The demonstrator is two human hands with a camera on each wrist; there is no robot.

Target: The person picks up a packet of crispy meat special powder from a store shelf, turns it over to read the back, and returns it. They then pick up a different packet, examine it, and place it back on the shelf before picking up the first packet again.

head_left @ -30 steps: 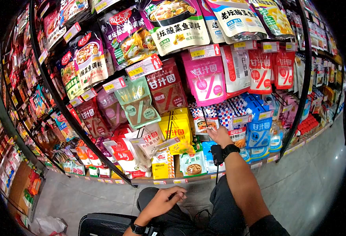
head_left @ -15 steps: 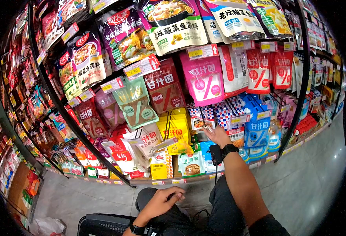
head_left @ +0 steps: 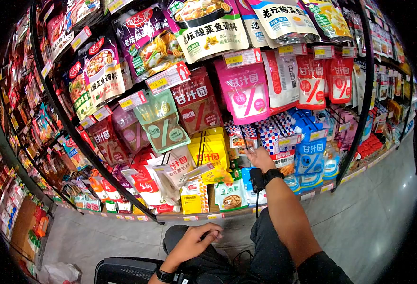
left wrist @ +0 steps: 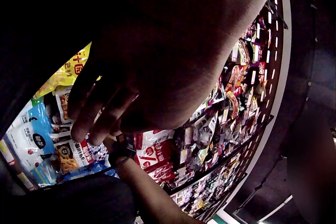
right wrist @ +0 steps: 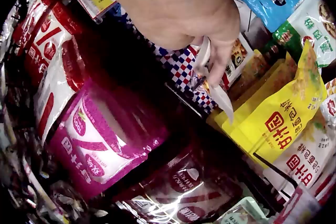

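Note:
In the head view my right hand (head_left: 260, 158) reaches to the lower hooks of the shelf. Its thumb and fingers pinch a white price tag (right wrist: 223, 104), seen nearly edge-on in the right wrist view. Behind that tag hangs a blue-and-red checkered packet (head_left: 243, 141) with a food picture, partly covered by the hand. A yellow bag (head_left: 209, 156) hangs just left of these fingers. Over the lap, my left hand (head_left: 200, 241) is loosely curled and holds nothing; the left wrist view shows it dark and from close up.
Pink bags (head_left: 243, 94), red bags (head_left: 311, 85) and blue bags (head_left: 310, 154) hang around the right hand. A black shelf post (head_left: 360, 109) rises to the right. Below, packets line the bottom shelf edge (head_left: 227, 214). A black seat (head_left: 123, 270) stands at lower left.
My right hand has shifted slightly left and up, its fingers still at the tag. The left hand stays over the lap. The head view has moved a little.

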